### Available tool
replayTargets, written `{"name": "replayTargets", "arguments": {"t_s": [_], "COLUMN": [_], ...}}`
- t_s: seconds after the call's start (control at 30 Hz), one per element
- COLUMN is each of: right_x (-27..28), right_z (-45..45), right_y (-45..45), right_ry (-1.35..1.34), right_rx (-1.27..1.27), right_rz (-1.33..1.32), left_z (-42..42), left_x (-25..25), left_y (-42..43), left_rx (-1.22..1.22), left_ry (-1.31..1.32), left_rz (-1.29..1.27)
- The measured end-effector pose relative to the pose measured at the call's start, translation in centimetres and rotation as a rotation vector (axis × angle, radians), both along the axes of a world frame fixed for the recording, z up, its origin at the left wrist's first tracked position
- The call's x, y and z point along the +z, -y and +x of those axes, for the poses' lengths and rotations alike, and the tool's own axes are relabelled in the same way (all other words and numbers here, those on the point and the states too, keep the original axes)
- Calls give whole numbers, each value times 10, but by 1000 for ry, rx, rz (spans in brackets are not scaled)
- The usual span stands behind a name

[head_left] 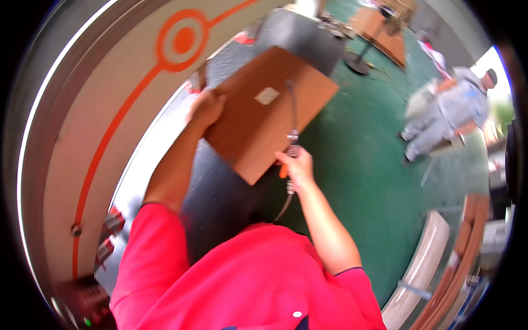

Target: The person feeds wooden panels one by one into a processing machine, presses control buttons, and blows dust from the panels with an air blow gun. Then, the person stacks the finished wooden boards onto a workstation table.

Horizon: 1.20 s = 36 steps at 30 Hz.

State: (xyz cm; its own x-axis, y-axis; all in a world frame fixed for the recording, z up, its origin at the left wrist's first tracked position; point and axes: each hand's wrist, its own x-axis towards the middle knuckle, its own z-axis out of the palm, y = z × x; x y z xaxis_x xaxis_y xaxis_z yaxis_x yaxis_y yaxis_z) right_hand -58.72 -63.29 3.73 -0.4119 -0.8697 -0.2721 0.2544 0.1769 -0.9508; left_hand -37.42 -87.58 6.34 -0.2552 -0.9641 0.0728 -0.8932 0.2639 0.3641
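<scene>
A flat brown rectangular board [242, 121] with a small pale label [267, 95] is tilted in front of me. My left hand [209, 108] grips the board at its left edge. Held in my right hand [298, 166] is an air gun [293, 144] with a long thin nozzle and an orange part near the fingers. The nozzle reaches up across the board's face, and a hose [284, 210] runs down from the gun toward my body. My fingers are closed round the gun's body.
A beige panel with orange lines [124, 104] curves along the left. A person in grey [454, 110] is at the right. A stand with a round base [357, 63] is near the top, by brown sheets [385, 41]. Long rolls [459, 264] lie at the lower right.
</scene>
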Motion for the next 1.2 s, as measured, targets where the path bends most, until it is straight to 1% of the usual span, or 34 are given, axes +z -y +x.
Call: {"name": "replayTargets", "arguments": {"t_s": [0.03, 0.07, 0.1, 0.13, 0.2, 0.23, 0.27, 0.3, 0.33, 0.4, 0.43, 0.47, 0.5, 0.53, 0.57, 0.6, 0.63, 0.67, 0.7, 0.73, 0.77, 0.83, 0.87, 0.93, 0.97, 1.0, 1.03, 1.1, 1.13, 1.17, 1.2], "right_x": [4, 3, 2, 12, 8, -27, -23, -43, -31, -49, -57, -59, -64, -76, -65, -60, -57, -37, -12, 14, 29, 24, 19, -59, -82, -88, -98, -125, -131, -139, -108], "right_z": [1, -1, -3, -4, -12, -13, -20, -30, -39, -71, -85, -103, -118, -139, -164, -190, -218, -238, -255, -263, -270, -270, -267, -268, -259, -251, -246, -246, -248, -249, -242], "right_y": [0, -3, -5, -13, -34, -41, -61, -84, -113, -174, -209, -247, -282, -316, -354, -393, -434, -474, -505, -534, -555, -559, -566, -588, -600, -611, -626, -675, -703, -731, -741], "right_ry": [-22, -69, -62, -22, 44, 62, 98, 111, 134, 91, 53, 146, 247, 265, 364, 393, 505, 498, 396, 281, 163, 249, 290, 278, 298, 364, 422, 490, 484, 514, 606], "right_rx": [-14, 7, 23, 25, 28, 4, -5, -12, -96, -185, -340, -465, -674, -875, -988, -1123, -1209, -1196, -1195, -1204, -1209, -1268, -1295, -1147, -1083, -1084, -1085, -1144, -1191, -1211, -1362], "right_rz": [-7, -12, 57, 9, -35, -138, -91, -113, -107, 57, 79, 136, 103, 47, 93, 137, 77, 12, 13, -108, -227, -396, -477, -221, -77, 92, 94, 111, 77, -52, -150], "left_z": [1, -6, -4, 3, 10, 12, 16, 10, 8, 4, 1, -5, -13, -28, -51, -62, -81, -94, -107, -124, -133, -146, -149, -144, -138, -131, -124, -105, -100, -101, -107], "left_x": [-17, 12, 4, -9, -29, -36, -56, -26, -25, -14, -8, -5, -1, 8, 40, 53, 66, 74, 54, 53, 25, -36, -71, -134, -155, -166, -176, -194, -205, -216, -228], "left_y": [10, -13, -4, 3, 24, 32, 43, 29, 23, 15, 3, -18, -48, -83, -139, -178, -224, -268, -296, -337, -363, -401, -417, -437, -447, -458, -468, -485, -487, -486, -482], "left_rx": [-37, -53, -105, -147, -189, -185, -110, -83, -60, -85, -92, -159, -229, -299, -370, -500, -527, -506, -552, -563, -567, -601, -607, -608, -597, -542, -487, -394, -383, -396, -422], "left_ry": [-29, -61, -86, -104, -95, -73, -61, -29, -61, -32, -19, -267, -512, -757, -887, -895, -933, -921, -897, -911, -882, -684, -572, -295, -134, -78, -13, 122, 172, 183, 184], "left_rz": [-59, -70, -77, -71, -60, -53, -133, 33, -55, -186, -247, -210, -167, -115, -44, -7, 27, 171, 183, 372, 545, 794, 816, 855, 870, 928, 989, 1029, 1041, 1033, 1031]}}
